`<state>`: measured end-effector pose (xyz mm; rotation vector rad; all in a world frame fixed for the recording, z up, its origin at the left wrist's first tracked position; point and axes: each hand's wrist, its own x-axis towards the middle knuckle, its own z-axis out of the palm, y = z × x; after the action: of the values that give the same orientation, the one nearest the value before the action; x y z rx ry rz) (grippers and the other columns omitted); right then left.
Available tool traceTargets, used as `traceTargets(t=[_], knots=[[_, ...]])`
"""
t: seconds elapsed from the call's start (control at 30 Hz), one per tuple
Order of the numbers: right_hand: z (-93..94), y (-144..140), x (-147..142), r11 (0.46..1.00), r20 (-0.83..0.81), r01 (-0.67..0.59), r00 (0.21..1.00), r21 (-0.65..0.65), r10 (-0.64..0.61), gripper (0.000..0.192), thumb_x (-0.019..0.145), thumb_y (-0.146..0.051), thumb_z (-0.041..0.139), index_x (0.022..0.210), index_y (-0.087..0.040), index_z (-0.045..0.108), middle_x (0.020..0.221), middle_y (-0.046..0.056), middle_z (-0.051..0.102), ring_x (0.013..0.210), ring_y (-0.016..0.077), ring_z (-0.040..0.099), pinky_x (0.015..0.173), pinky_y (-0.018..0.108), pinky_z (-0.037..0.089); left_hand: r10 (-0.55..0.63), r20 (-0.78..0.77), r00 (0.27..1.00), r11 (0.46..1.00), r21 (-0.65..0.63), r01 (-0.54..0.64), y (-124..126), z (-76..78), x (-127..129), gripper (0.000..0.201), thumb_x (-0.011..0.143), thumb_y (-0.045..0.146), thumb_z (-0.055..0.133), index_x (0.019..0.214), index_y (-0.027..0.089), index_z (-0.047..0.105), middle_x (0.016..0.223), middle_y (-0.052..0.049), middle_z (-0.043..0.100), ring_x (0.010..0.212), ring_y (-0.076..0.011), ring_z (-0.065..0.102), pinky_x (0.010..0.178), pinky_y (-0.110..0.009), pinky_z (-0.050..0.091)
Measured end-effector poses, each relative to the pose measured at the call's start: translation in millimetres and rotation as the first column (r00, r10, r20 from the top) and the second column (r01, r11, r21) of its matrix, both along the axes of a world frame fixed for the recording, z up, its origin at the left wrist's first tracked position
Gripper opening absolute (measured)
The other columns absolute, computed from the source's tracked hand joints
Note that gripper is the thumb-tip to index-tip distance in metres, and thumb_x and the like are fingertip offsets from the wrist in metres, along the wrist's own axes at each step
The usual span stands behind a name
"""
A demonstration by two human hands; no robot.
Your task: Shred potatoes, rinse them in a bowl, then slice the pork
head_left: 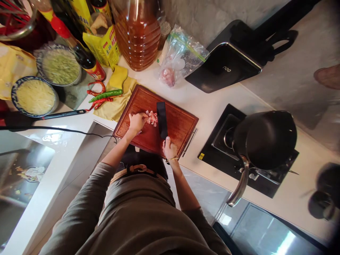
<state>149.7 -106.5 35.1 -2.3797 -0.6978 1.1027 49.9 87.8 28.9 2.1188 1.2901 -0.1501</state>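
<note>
Because the meat sits in a small pink heap near the middle of the cutting board, right between the two hands, the main hazard is to the left hand: its fingers are curled down onto the heap, touching it, just beside the broad dark knife. If the blade drifts sideways or the slippery pieces shift, a fingertip could be nicked. The right hand is closed around the knife handle at the board's near edge, thumb on top. The board overlaps a yellow cloth at its far corner, so it could rock or slide on the desk under pressure.

Counted: one board, one knife, one heap of meat. On the cloth lie one green chili and what look like two red chilies. Further left stand two filled bowls. On the stove rests one dark pan.
</note>
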Motion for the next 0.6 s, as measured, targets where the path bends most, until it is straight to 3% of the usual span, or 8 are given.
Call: traceTargets(t=[0.13, 0.3, 0.43, 0.6], knots=[[7.9, 3, 1, 0.994, 0.053, -0.093, 0.994, -0.055, 0.096, 0.067, 0.093, -0.051, 0.005, 0.058, -0.020, 0.054, 0.051, 0.004, 0.058, 0.055, 0.0140, 0.058, 0.058, 0.023, 0.040, 0.132, 0.149, 0.980, 0.981, 0.123, -0.151, -3, 0.0, -19, 0.027, 0.089, 0.033, 0.040, 0.094, 0.025, 0.066, 0.103, -0.005, 0.068, 0.102, -0.0230, 0.056, 0.093, -0.043, 0.031], [24.0, 10, -9, 0.915, 0.173, -0.334, 0.911, -0.228, 0.375, 0.059, 0.094, -0.049, 0.020, 0.083, -0.016, 0.067, 0.077, 0.011, 0.070, 0.072, 0.0178, 0.064, 0.062, 0.024, 0.038, 0.413, 0.161, 0.897, 0.867, 0.231, -0.441, -39, -3.7, -65, 0.025, 0.088, 0.033, 0.039, 0.097, 0.017, 0.056, 0.095, -0.010, 0.062, 0.096, -0.0238, 0.055, 0.085, -0.038, 0.039], [35.8, 16, -27, 0.810, 0.159, -0.470, 0.823, -0.350, 0.546, 0.052, 0.094, -0.049, 0.027, 0.095, -0.015, 0.066, 0.084, 0.013, 0.070, 0.075, 0.0202, 0.065, 0.060, 0.025, 0.035, 0.457, 0.033, 0.889, 0.842, 0.306, -0.444, -69, -15.3, -70, 0.030, 0.090, 0.034, 0.033, 0.096, 0.012, 0.052, 0.099, -0.017, 0.058, 0.102, -0.0303, 0.051, 0.089, -0.045, 0.036], [44.4, 18, -40, 0.755, 0.143, -0.537, 0.771, -0.377, 0.620, 0.055, 0.094, -0.052, 0.025, 0.094, -0.015, 0.065, 0.079, 0.013, 0.070, 0.071, 0.0190, 0.064, 0.058, 0.024, 0.031, 0.494, -0.024, 0.869, 0.840, 0.270, -0.470, -78, -31.2, -57, 0.037, 0.091, 0.031, 0.026, 0.109, 0.007, 0.046, 0.115, -0.023, 0.053, 0.117, -0.0326, 0.043, 0.100, -0.052, 0.027]])
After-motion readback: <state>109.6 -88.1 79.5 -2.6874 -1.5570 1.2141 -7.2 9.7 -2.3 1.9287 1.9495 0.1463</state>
